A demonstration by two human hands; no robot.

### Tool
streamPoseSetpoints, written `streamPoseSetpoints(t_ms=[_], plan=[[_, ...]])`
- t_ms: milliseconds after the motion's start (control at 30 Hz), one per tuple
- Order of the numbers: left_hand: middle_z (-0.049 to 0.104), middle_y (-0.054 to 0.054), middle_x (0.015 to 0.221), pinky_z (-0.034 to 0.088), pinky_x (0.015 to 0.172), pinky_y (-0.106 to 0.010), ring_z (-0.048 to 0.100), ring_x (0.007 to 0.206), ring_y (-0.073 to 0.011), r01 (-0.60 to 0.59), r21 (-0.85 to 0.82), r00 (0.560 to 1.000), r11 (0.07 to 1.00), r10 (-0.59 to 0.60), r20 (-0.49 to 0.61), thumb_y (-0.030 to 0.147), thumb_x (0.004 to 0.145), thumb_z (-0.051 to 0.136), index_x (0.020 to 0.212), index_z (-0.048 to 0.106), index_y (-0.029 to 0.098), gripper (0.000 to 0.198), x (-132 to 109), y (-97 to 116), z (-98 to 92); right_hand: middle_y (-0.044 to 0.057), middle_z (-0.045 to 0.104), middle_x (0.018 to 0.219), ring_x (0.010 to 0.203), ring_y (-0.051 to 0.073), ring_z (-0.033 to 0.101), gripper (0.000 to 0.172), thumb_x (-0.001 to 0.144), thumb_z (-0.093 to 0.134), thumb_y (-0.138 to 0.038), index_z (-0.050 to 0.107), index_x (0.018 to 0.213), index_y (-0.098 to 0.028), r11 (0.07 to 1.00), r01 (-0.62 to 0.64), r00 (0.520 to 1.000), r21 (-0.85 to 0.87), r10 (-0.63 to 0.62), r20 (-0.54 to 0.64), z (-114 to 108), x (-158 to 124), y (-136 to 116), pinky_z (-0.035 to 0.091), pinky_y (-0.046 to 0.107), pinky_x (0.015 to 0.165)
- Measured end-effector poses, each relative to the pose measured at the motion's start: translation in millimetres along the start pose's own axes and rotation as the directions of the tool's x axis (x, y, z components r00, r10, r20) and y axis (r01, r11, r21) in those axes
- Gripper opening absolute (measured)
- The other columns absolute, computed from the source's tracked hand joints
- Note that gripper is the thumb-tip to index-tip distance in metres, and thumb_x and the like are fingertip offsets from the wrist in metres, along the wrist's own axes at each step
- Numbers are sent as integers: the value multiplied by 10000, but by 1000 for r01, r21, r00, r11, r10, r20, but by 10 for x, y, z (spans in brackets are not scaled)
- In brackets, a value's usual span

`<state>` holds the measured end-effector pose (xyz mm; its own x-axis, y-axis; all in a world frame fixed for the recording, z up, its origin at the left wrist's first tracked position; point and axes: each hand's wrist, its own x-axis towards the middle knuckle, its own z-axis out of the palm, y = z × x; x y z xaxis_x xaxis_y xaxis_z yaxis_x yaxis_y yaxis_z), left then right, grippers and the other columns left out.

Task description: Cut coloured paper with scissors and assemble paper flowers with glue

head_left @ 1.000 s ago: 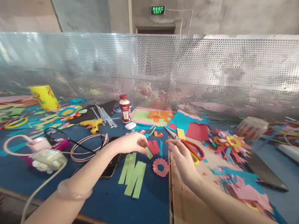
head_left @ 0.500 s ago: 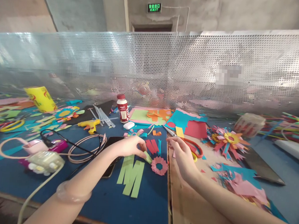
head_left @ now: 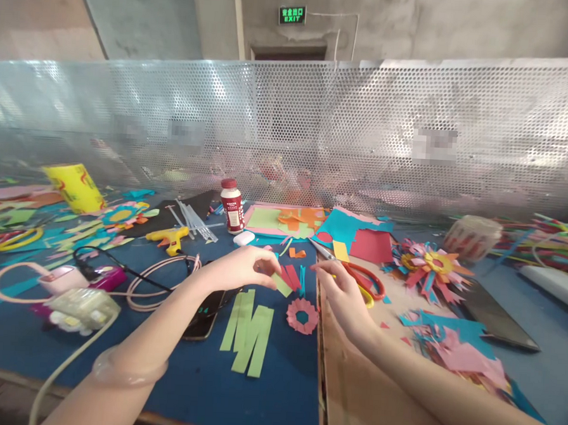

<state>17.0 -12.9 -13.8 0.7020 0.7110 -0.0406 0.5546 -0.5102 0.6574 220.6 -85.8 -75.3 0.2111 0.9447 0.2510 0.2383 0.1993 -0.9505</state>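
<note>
My left hand (head_left: 243, 270) is closed in a pinch on a light green paper strip (head_left: 281, 285), above the blue tabletop. Below it lie several more green strips (head_left: 249, 337), partly overlapping. A pink paper ring with a fringed edge and blue centre (head_left: 302, 316) rests between my hands. To its right, my right hand (head_left: 341, 295) has thumb and forefinger brought together; anything between them is too small to make out. Scissors with orange and yellow handles (head_left: 373, 284) lie just behind that hand. Red paper pieces (head_left: 290, 277) and thin blue strips (head_left: 302, 280) are beyond the ring.
A phone (head_left: 203, 319) lies partly under my left forearm. Farther left are a cable coil (head_left: 141, 287), a power plug block (head_left: 81, 306) and a yellow glue gun (head_left: 168, 237). A bottle (head_left: 232, 208) stands behind. Paper flowers (head_left: 436, 265) and scraps (head_left: 471, 355) lie right.
My left hand has lifted slightly and moved left, with the green strip now hanging at a different angle. More of the phone shows. My right hand has shifted slightly.
</note>
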Motion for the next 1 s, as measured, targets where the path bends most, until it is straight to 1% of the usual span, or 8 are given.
streamPoseSetpoints(t_ms=[67, 167, 233, 300, 400, 467, 667, 1000], plan=[[640, 10, 846, 433, 721, -255, 572, 790, -152, -110, -29, 992, 993, 108, -63, 340, 713, 700, 911, 655, 217, 238, -31, 64, -25, 39, 568, 969, 987, 225, 505, 184, 849, 512, -384, 608, 881, -231, 983, 154, 986, -105, -146, 80, -7, -31, -46, 378, 373, 883], [644, -2, 944, 434, 778, -283, 572, 852, -158, -215, -9, 970, 976, 213, -114, 347, 731, 698, 941, 641, 227, 248, -68, 148, -18, 65, 533, 1013, 1025, 233, 457, 152, 814, 593, -313, 600, 931, -216, 859, 436, 898, -269, -395, 195, -6, -78, -89, 370, 405, 914], [643, -4, 952, 431, 783, -285, 569, 863, -156, -272, 38, 953, 961, 275, -128, 338, 749, 689, 945, 636, 227, 231, -76, 172, 2, 74, 534, 1022, 1015, 240, 443, 170, 776, 649, -269, 600, 927, -208, 763, 549, 836, -341, -505, 215, 7, -99, -89, 385, 417, 894], [638, -1, 926, 427, 784, -276, 560, 862, -152, -329, 87, 932, 940, 338, -133, 308, 758, 687, 918, 636, 221, 190, -76, 172, 21, 74, 551, 1000, 994, 242, 440, 140, 767, 665, -229, 604, 891, -205, 679, 610, 786, -408, -583, 206, 26, -109, -73, 398, 424, 870], [615, 7, 885, 427, 760, -261, 548, 832, -141, -375, 130, 910, 918, 391, -137, 256, 770, 678, 892, 625, 213, 139, -76, 170, 44, 71, 576, 982, 964, 237, 449, 66, 785, 639, -172, 610, 832, -208, 586, 647, 730, -488, -661, 175, 52, -111, -49, 409, 422, 843], [599, 6, 898, 428, 748, -257, 544, 826, -136, -385, 139, 905, 913, 402, -136, 227, 791, 653, 902, 615, 213, 118, -84, 186, 57, 72, 588, 984, 948, 237, 453, 65, 789, 626, -150, 613, 814, -208, 549, 653, 709, -521, -686, 166, 59, -110, -41, 413, 423, 831], [593, -2, 928, 432, 821, -292, 551, 868, -142, -388, 130, 910, 912, 402, -103, 221, 828, 600, 890, 608, 213, 63, -115, 261, 86, 64, 604, 960, 933, 238, 470, 81, 791, 605, -141, 615, 792, -222, 529, 647, 701, -549, -697, 154, 54, -99, -38, 417, 432, 809], [596, -2, 939, 379, 934, -329, 550, 911, -139, -415, 159, 898, 896, 431, -88, 209, 841, 580, 894, 595, 215, 55, -118, 257, 113, 50, 577, 1007, 954, 234, 452, 161, 781, 592, -64, 546, 755, -216, 542, 668, 694, -509, -701, 164, 59, -115, 0, 394, 434, 829]])
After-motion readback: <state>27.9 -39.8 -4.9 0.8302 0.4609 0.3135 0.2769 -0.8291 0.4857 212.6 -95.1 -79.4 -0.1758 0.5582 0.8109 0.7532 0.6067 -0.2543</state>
